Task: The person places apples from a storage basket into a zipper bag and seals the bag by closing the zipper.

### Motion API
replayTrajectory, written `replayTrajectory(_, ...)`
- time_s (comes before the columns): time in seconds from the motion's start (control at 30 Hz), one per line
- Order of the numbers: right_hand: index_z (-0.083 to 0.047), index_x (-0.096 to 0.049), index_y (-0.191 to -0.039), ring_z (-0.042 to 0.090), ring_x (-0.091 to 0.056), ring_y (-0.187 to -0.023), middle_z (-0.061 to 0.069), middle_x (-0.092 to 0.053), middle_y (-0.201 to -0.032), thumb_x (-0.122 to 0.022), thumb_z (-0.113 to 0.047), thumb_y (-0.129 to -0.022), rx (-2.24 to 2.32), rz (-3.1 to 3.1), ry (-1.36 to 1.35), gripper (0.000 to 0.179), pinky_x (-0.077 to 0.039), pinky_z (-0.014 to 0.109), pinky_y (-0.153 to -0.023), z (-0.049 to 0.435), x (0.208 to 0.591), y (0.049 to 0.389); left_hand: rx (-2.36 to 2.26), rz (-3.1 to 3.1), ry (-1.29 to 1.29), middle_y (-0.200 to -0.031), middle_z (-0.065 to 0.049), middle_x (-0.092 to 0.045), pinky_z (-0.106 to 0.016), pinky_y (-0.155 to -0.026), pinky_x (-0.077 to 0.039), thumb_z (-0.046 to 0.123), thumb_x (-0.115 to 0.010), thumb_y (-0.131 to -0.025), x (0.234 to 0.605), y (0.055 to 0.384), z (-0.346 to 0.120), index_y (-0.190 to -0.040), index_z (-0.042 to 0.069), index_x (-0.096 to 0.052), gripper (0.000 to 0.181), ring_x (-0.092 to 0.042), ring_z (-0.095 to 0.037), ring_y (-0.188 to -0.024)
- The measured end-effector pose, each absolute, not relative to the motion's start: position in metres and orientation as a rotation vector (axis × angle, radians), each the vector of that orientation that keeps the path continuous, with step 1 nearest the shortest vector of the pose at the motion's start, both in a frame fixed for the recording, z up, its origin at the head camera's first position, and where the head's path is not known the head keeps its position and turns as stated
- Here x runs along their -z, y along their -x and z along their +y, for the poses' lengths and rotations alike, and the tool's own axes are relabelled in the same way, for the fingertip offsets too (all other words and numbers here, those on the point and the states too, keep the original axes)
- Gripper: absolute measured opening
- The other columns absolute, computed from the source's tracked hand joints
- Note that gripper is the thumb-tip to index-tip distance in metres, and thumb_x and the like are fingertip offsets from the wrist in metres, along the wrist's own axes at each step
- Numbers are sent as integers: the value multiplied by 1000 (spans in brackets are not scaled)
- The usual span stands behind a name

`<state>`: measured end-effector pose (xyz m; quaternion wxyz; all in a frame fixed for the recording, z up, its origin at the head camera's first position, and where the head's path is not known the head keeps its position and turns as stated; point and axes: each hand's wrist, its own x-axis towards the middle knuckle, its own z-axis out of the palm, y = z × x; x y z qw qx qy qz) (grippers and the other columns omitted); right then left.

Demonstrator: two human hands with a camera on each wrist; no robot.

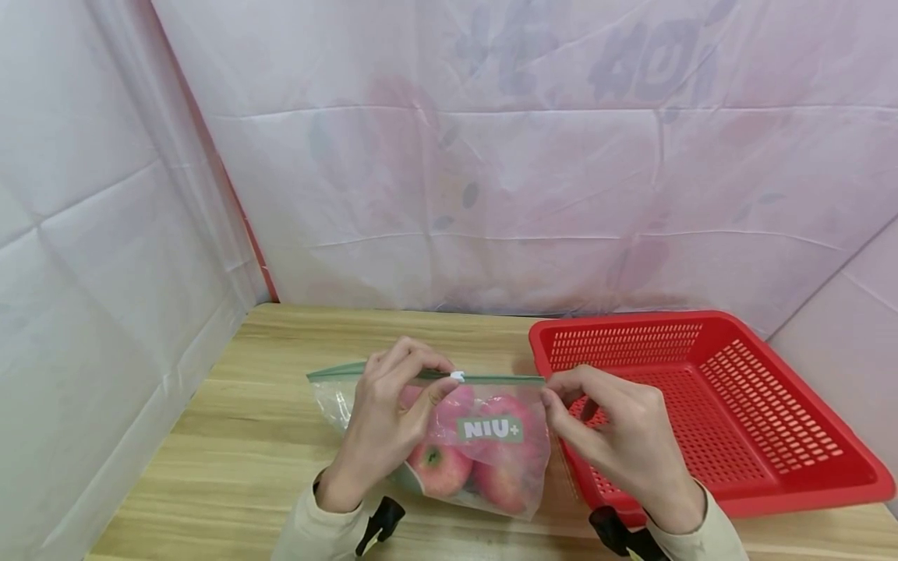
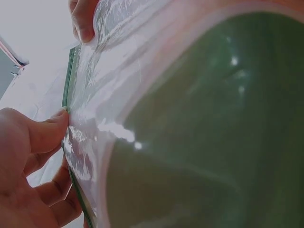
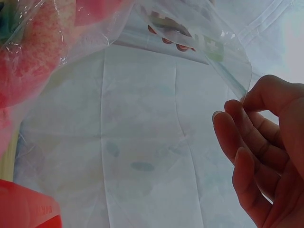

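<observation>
A clear zip bag (image 1: pixel 529 483) with a green zip edge stands on the table, holding several red apples (image 1: pixel 440 469). It carries a green NIU+ label (image 1: pixel 489 429). My left hand (image 1: pixel 387 417) pinches the white slider (image 1: pixel 457 376) on the zip edge, left of the label. With thumb and forefinger my right hand (image 1: pixel 620 436) grips the bag's top right corner; the right wrist view shows that pinch, with the other fingers curled loosely below. In the left wrist view, the bag's green patterned side (image 2: pixel 204 128) fills much of the frame.
A red plastic basket (image 1: pixel 730 499) with slotted walls sits to the right, close behind my right hand. The wooden table (image 1: pixel 210 460) ends at white printed cloth walls (image 1: pixel 533 195) at the back and sides. Black wrist straps (image 1: pixel 382 520) show at both sleeves.
</observation>
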<state>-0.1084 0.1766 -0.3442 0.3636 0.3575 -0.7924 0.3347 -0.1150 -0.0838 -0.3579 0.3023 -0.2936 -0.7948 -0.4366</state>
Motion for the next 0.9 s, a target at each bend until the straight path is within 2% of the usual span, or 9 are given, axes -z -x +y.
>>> replayTrajectory(0.9,-15,-70,-83,-3,-54,-56,-11,-67,-69,-57,-40,-102,-826,-1998,-894,34,-49,11,-53,178,343,110,1133,-2100,759,-96,4,-66,-47,-97,-40,12,-81,-85,355,117,-89,-95,15,-71,15,-65,-11,-96)
